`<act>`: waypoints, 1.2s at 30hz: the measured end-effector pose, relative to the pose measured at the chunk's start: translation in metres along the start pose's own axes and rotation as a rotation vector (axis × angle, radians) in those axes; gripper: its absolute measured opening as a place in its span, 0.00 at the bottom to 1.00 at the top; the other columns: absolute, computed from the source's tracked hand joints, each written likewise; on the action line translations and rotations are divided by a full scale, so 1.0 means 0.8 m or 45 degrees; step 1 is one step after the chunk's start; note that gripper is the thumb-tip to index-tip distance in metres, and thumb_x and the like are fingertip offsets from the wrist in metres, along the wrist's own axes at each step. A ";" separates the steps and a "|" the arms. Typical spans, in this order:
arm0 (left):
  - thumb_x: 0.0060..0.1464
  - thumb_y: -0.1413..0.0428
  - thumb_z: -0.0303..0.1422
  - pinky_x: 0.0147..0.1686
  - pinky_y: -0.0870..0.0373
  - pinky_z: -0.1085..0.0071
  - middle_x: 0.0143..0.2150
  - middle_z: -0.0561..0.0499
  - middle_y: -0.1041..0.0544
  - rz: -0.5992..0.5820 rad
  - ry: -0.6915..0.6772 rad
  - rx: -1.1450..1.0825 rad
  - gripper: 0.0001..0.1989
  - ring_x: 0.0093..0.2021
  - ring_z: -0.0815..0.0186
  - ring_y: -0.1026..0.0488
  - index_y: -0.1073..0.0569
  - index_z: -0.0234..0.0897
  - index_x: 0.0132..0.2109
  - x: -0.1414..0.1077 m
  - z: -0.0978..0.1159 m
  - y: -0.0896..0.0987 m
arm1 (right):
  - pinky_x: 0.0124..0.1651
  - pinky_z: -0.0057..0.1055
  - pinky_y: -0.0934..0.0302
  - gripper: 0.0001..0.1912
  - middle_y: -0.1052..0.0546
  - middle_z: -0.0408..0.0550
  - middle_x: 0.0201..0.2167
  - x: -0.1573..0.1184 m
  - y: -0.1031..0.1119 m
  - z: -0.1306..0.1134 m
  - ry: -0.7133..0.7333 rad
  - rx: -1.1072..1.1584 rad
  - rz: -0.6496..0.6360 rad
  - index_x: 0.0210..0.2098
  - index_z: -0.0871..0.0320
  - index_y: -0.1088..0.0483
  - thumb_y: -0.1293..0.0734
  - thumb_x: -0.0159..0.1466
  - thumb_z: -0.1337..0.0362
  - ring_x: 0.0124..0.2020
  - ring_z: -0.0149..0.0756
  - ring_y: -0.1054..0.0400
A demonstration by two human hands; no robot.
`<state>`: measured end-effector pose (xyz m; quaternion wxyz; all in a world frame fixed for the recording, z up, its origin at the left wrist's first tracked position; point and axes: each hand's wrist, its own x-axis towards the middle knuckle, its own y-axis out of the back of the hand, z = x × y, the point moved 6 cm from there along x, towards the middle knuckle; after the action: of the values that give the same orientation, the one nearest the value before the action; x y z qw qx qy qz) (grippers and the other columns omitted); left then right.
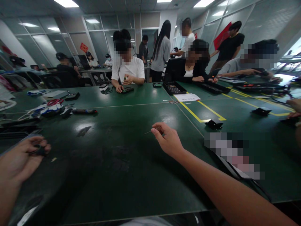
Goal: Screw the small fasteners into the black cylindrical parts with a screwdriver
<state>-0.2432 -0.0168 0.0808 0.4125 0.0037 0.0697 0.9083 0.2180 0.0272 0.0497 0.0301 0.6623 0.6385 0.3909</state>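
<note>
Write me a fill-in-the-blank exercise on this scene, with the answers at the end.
1. The table has a top coloured ____.
2. The tape lines on it are ____.
3. The small dark object is in the camera wearer's ____.
4. The thin rod sticks out from the camera wearer's ____.

Missing words: green; yellow; left hand; right hand.

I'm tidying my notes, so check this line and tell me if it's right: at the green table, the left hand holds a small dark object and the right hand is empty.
Not quite: the right hand isn't empty. The head view shows it pinching a thin rod-like piece. At the green table, the left hand does hold a small dark object.
</note>
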 end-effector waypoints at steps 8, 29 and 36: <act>0.38 0.48 0.24 0.32 0.31 0.71 0.33 0.48 0.30 -0.626 0.067 -0.407 0.14 0.34 0.65 0.32 0.28 0.34 0.36 -0.057 -0.006 -0.178 | 0.42 0.35 0.33 0.13 0.20 0.49 0.38 0.001 0.003 0.001 0.004 -0.001 0.022 0.51 0.56 0.29 0.37 0.70 0.60 0.37 0.38 0.25; 0.58 0.40 0.28 0.62 0.35 0.52 0.57 0.47 0.24 -1.113 -0.863 0.542 0.22 0.58 0.56 0.29 0.26 0.43 0.59 -0.141 -0.065 -0.323 | 0.39 0.33 0.33 0.10 0.20 0.46 0.33 -0.006 0.005 -0.001 -0.022 0.202 0.114 0.44 0.55 0.28 0.36 0.70 0.56 0.35 0.37 0.24; 0.58 0.40 0.31 0.61 0.35 0.55 0.55 0.48 0.23 -1.147 -0.865 0.423 0.20 0.56 0.57 0.28 0.25 0.45 0.57 -0.136 -0.065 -0.323 | 0.44 0.37 0.29 0.11 0.18 0.48 0.38 -0.006 -0.002 0.006 -0.061 0.314 0.067 0.48 0.54 0.29 0.36 0.70 0.56 0.39 0.38 0.21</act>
<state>0.0190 0.0630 0.0010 0.7508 0.3291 0.0696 0.5684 0.2199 0.0252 0.0430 -0.0466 0.6866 0.6632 0.2943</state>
